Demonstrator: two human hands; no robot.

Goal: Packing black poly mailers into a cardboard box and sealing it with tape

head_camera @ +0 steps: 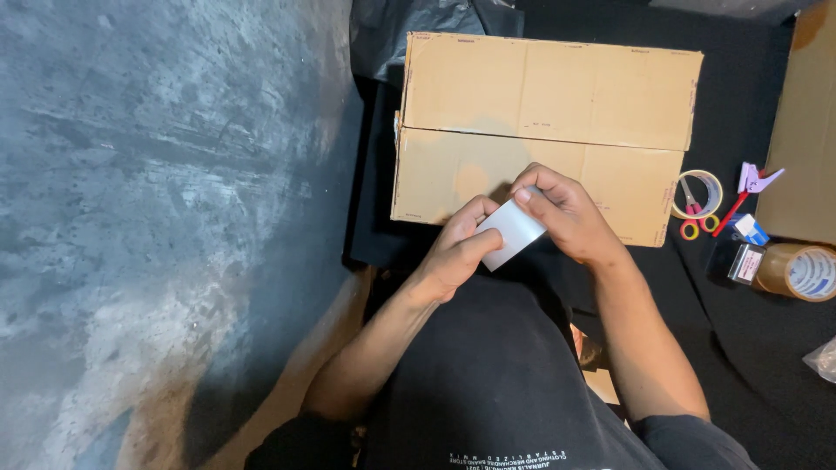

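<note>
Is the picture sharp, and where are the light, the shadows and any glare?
Head view: mostly sharp, and lit from above. The cardboard box and the grey floor are bright, while the black cloth stays very dark. A small shadow lies on the box beside the right hand and left hand, which hold a white roll. The brown tape roll shows a slight shine.

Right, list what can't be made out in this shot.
Head view only:
- White piece: mostly covered by the left hand and right hand; its full shape is hidden.
- Cardboard box: closed flaps hide any contents.
- Second cardboard piece: cut off by the right edge.
- Brown tape roll: partly cut off at the right edge.
- Scissors: blades lie across a tape ring, too small for detail.
</note>
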